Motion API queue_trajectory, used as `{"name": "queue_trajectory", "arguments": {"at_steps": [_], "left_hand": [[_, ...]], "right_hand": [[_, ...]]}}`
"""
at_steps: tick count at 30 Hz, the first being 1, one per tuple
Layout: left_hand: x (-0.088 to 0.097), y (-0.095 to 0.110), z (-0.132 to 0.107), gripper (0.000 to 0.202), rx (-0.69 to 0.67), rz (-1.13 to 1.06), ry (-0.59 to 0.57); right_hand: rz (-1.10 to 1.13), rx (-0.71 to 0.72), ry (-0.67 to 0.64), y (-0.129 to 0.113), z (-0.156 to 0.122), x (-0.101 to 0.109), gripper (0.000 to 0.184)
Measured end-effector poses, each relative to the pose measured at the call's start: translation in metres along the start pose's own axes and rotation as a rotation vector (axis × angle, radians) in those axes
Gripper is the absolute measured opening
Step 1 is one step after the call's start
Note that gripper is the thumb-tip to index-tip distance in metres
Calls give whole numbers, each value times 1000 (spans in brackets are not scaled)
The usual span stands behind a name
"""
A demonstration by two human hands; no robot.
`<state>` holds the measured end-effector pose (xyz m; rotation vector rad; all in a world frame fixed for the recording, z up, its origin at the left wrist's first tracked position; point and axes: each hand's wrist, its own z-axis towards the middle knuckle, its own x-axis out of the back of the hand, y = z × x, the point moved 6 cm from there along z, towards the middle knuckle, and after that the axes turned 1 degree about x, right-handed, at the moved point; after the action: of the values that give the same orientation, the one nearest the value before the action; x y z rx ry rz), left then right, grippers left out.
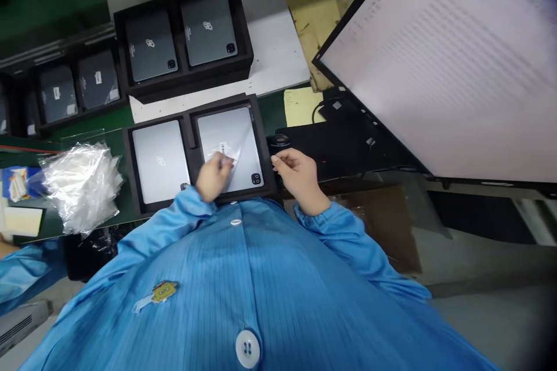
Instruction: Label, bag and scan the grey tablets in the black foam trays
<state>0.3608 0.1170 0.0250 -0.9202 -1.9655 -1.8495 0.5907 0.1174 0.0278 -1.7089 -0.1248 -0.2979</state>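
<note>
My left hand (214, 176) is closed in a pinch on the clear protective film (216, 134) of a silver tablet (249, 161). The film carries a small barcode label, and its right part is folded back along a slanting line, baring the tablet's back and camera. This tablet lies in the right compartment of a black tray (190, 133). A second silver tablet (160, 161), with a logo on its back, lies in the left compartment. My right hand (300, 178) is just right of the tray, thumb and fingertips pressed together; whatever they hold is too small to make out.
Behind stand another black tray (191, 78) with two dark tablets and, to its left, more trays of film-covered tablets (98, 78). Crumpled clear film (82, 185) is heaped at left. A monitor (452, 69) leans in at right, near a yellow note (300, 105). A co-worker's sleeve (26, 272) shows lower left.
</note>
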Motion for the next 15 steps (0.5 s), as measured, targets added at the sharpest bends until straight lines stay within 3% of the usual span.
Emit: {"name": "queue_trajectory", "arguments": {"at_steps": [3,5,7,9,12,13,15], "left_hand": [[42,-27,-16,37,124,-248,211],[56,-46,-28,42,252,-503,348],[53,-57,-36,50,343,-688,415],[43,-57,-36,52,366,-735,408],[41,-57,-33,51,377,-797,398],[52,-61,-34,47,379,-831,439],[95,-78,-43,36,374,-892,622]], "right_hand": [[32,-42,-148,3,10,-33,27],[31,-84,-226,4,19,-60,20],[11,-134,-259,6,30,-87,15],[-27,-178,-266,7,40,-108,14],[-127,-224,-269,7,52,-126,17],[-171,-233,-271,6,55,-128,18],[-245,-238,-274,5,59,-127,19]]}}
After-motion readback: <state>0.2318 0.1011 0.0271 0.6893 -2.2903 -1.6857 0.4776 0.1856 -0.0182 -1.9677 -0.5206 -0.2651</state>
